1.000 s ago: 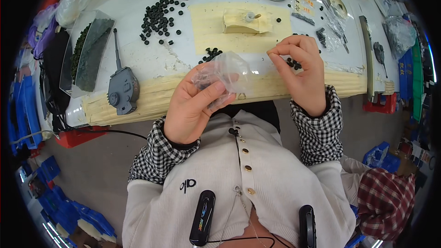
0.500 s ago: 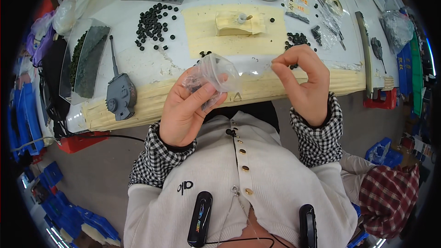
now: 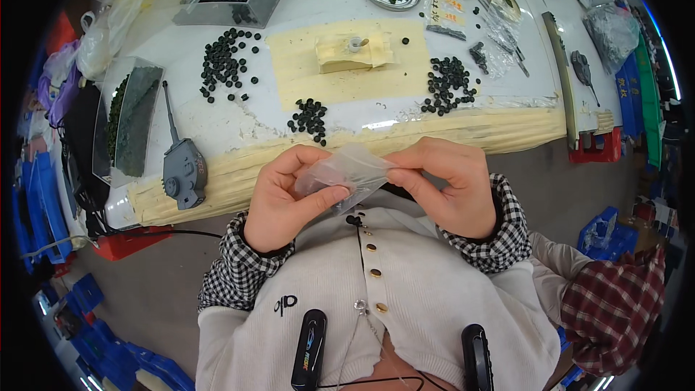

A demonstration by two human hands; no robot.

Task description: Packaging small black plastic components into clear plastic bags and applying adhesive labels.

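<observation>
Clear plastic pouch-shaped bag (image 3: 351, 164), likely light, limp and slippery
Left hand (image 3: 284, 199) clasps its body; right hand (image 3: 456, 188) pinches its edge, probably the surest hold; contents unclear.

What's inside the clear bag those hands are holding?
Something greyish seems to show low in the plastic bag, but it's too blurry to tell what. The left hand and the bag's cloudy folds cover the rest. The right hand pinches its edge.
</observation>
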